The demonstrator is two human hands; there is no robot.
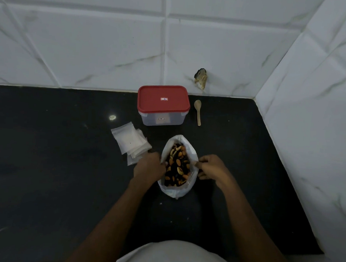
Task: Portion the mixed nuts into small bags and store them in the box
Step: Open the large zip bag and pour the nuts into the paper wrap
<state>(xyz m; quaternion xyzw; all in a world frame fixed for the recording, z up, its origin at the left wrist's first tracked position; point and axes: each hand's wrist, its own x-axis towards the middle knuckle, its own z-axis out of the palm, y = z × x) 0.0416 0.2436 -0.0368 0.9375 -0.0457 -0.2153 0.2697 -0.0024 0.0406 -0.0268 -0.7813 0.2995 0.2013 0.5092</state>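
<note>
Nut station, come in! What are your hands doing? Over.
Left hand and right hand both grip the nut bag at its rim. Small bags flat, unfilled. Box lid on, needs opening before storing.

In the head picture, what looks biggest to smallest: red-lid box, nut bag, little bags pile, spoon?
1. red-lid box and nut bag: they look alike and the bag is nearer, so no ranking.
2. little bags pile
3. spoon

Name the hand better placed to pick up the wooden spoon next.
Right. The wooden spoon lies right of the box, on the right hand's side. The left hand would have to cross the open nut bag, and sits nearer the small bags.
</note>
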